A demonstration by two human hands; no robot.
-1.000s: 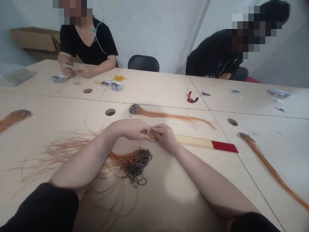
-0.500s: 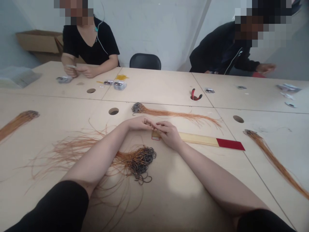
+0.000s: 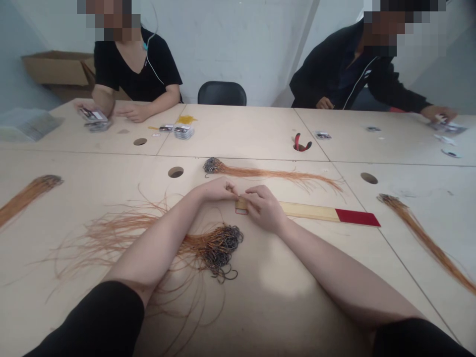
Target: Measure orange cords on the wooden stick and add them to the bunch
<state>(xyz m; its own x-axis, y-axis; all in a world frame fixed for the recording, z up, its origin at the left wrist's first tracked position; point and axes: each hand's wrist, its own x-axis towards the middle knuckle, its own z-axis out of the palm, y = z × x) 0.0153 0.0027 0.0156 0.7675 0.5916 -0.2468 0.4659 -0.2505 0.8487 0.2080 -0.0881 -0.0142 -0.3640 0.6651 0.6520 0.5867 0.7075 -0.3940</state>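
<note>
My left hand (image 3: 220, 189) is closed in a pinch, fingertips close to those of my right hand. My right hand (image 3: 265, 208), its thumb and forefinger also pinched, rests over the left end of a flat yellow board (image 3: 310, 212) with a dark red end. Whatever is between the fingers is too small to make out. Below my left forearm lies a big bunch of dark fish hooks (image 3: 222, 248) tied to orange lines (image 3: 122, 228). Just beyond my hands, a narrower bunch of hooks (image 3: 211, 166) has its lines stretched to the right.
More hook bunches lie at the left (image 3: 35, 196) and right (image 3: 420, 223). Red-handled pliers (image 3: 302, 144) stand in a table hole. Across the table, two people handle small flat packs, near a pack stack (image 3: 183, 131) and yellow strips (image 3: 186, 119). A black chair (image 3: 222, 93) stands between them.
My hands have drawn slightly apart, the left fingers curling into a pinch. Across the table, the left person has lifted a pack and the right person's hand has come down onto some packs.
</note>
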